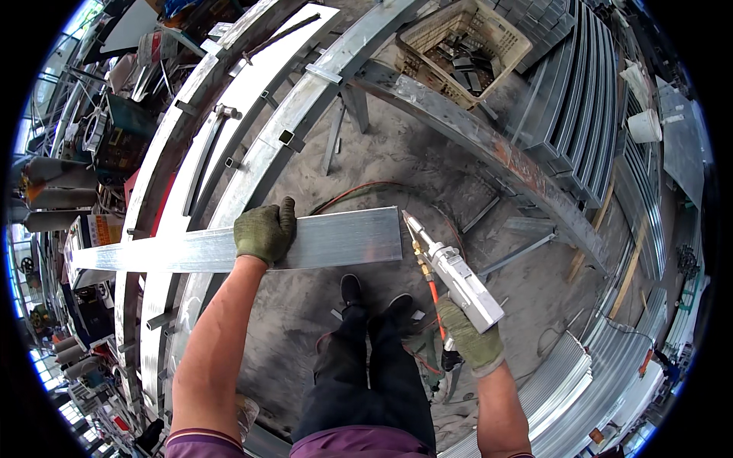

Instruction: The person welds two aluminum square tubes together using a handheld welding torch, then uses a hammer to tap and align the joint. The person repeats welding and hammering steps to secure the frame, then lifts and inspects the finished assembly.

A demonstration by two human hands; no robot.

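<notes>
My left hand (264, 233), in a green work glove, grips a flat-sided silver metal profile (347, 236) with its fingers over the top face. The profile lies across the steel beams on the left, and its squared right end juts out over the floor. My gloved right hand (469, 336) is closed around the rear of a silver air-powered tool (458, 275). Its narrow pointed tip (408, 217) is close beside the profile's right end, apparently just apart from it. An orange air hose (436, 298) with brass fittings runs along the tool's left side.
Long steel beams (256, 172) form a rack on my left, with another rusty beam (511, 156) crossing to the right. A beige plastic crate (412, 65) with dark scraps stands beyond. Stacked metal profiles (569, 114) fill the right side. Hoses trail over the floor near my feet.
</notes>
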